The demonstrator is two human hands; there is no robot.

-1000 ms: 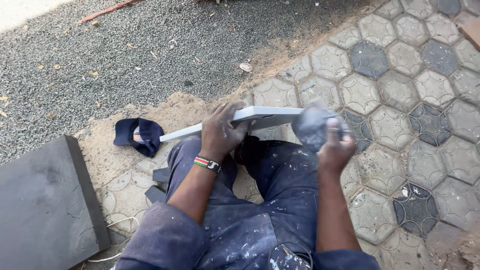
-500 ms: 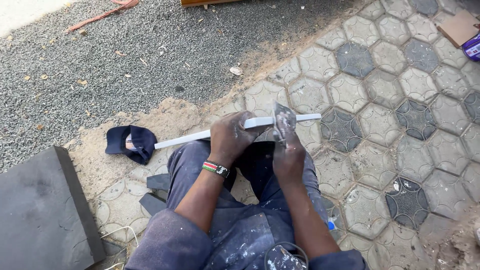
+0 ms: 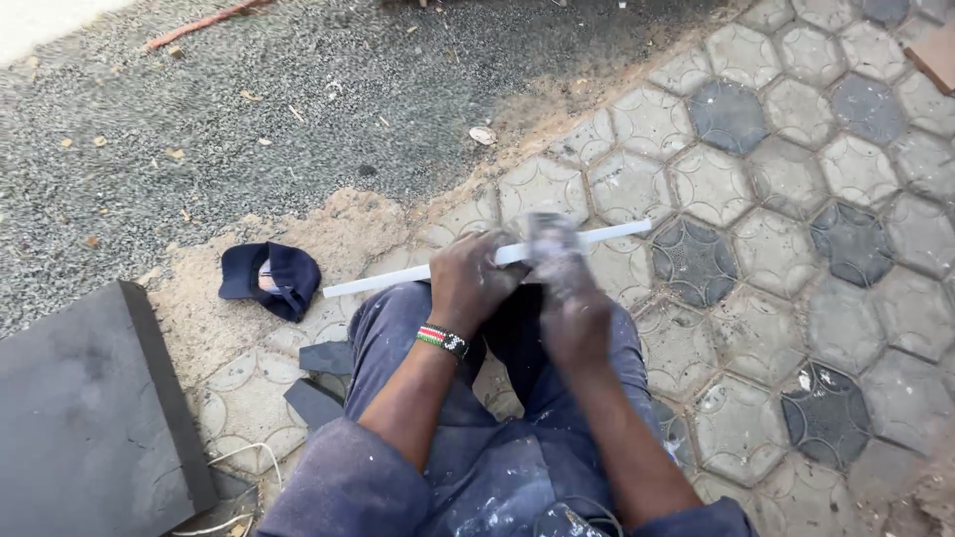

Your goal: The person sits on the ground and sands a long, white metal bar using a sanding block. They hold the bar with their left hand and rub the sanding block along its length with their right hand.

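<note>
I see my left hand (image 3: 473,278) clamped on the white strip (image 3: 477,262) lying across my knees; my right hand (image 3: 572,318) grips a blurred rag (image 3: 553,244) on it. Best to steady the strip and rub evenly.

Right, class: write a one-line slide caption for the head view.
Seated on hexagonal paving, left hand grips a white strip while right hand presses a grey pad on it.

place: outdoor paved yard | shown by: hexagonal paving blocks (image 3: 766,229), gravel strip (image 3: 249,119), loose sand (image 3: 328,234), dark slab (image 3: 80,408)
</note>
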